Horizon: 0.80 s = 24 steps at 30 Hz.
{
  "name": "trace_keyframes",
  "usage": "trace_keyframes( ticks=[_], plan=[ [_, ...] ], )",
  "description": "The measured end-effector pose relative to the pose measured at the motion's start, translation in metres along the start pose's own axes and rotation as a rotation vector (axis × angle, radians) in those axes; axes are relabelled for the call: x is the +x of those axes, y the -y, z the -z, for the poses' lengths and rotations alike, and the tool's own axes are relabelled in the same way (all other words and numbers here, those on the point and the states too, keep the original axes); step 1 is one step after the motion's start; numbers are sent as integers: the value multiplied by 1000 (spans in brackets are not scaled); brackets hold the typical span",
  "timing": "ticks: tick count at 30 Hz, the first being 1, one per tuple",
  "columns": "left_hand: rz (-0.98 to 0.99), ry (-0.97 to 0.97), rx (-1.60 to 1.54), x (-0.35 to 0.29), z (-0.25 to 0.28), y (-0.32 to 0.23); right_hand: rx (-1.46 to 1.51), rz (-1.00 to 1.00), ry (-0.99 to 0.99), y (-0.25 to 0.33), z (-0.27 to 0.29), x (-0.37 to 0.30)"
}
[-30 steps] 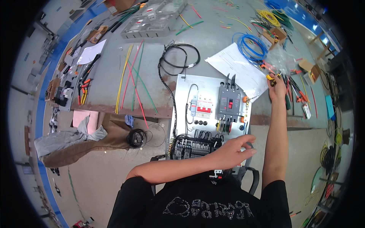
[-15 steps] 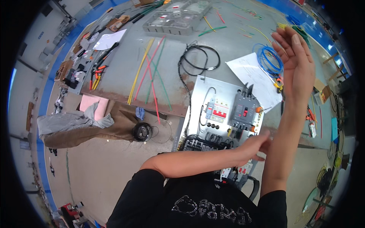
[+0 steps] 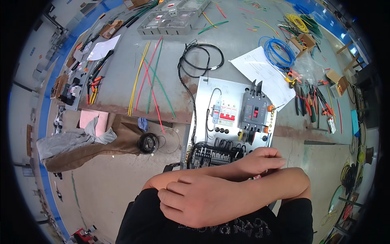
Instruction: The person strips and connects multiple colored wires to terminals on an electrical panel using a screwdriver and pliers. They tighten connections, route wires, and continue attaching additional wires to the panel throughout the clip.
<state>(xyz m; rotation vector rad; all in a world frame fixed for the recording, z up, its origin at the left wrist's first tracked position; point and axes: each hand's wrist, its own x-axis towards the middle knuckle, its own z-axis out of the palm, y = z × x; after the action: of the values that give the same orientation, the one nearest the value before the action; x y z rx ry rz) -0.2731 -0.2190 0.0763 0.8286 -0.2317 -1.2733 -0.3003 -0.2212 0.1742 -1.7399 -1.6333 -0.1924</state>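
My forearms cross in front of my body. My left hand (image 3: 264, 160) is at the lower right of the metal mounting plate (image 3: 203, 97), fingers curled in, with nothing seen in it; my right forearm hides part of it. Across my left forearm lies my right hand (image 3: 191, 199), back up and fingers bent, its fingertips out of sight and nothing showing in it. The plate carries a dark grey molded-case circuit breaker (image 3: 254, 112), a small breaker with red levers (image 3: 227, 117) and a terminal strip (image 3: 211, 157) with black wires. My arms cover the plate's lower part.
Yellow, red and green wires (image 3: 153, 81) lie on the grey bench left of a black cable coil (image 3: 203, 61). White paper (image 3: 260, 67), a blue wire coil (image 3: 279, 53) and pliers (image 3: 310, 101) are to the right. A cloth-draped stool-like object (image 3: 97, 142) stands at left.
My right hand has come down from its raised, open position at upper right and now lies across my left forearm. My left hand has shifted slightly and its fingers have curled in.
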Motion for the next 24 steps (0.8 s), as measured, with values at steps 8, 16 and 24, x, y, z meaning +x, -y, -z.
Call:
trace_keyframes(
  ticks=[8, 16, 24],
  plan=[
    [-82, -5, 220, 25, 6, 34, -66, 21, 94, -1, -13, 2],
    [-126, -99, 273, 23, 16, 33, 30, 57, 29, -10, -27, 1],
    [49, -55, 185, 6, 1, 11, -67, -12, -8, -4, -30, -15]
  ],
)
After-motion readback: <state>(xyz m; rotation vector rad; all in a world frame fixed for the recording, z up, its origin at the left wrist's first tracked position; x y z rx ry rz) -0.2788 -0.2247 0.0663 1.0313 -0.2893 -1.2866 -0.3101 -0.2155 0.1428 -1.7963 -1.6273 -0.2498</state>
